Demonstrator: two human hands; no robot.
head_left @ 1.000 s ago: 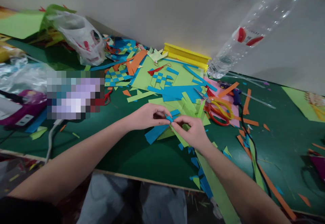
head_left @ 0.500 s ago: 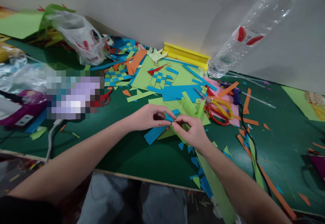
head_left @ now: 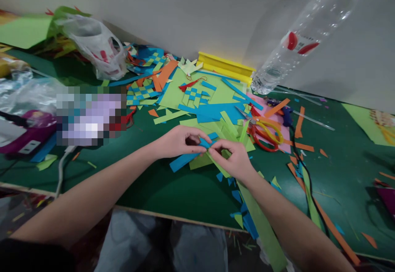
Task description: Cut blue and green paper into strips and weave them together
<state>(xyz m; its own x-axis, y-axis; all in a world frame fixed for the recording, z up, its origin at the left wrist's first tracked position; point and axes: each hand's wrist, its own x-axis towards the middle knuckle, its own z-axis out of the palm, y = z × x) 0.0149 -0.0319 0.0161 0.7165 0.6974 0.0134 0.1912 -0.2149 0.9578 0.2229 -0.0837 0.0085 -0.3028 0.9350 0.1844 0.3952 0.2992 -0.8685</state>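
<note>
Paper strip, blue, sits pinched in both the left fingers and right fingers, mostly hidden by them. Uneven pull from either side could crease or tear it; loose scraps near the right fingers might get mixed in.

A green table carries orange strips and blue scraps.

Left hand, right hand, paper (blue) between
</note>
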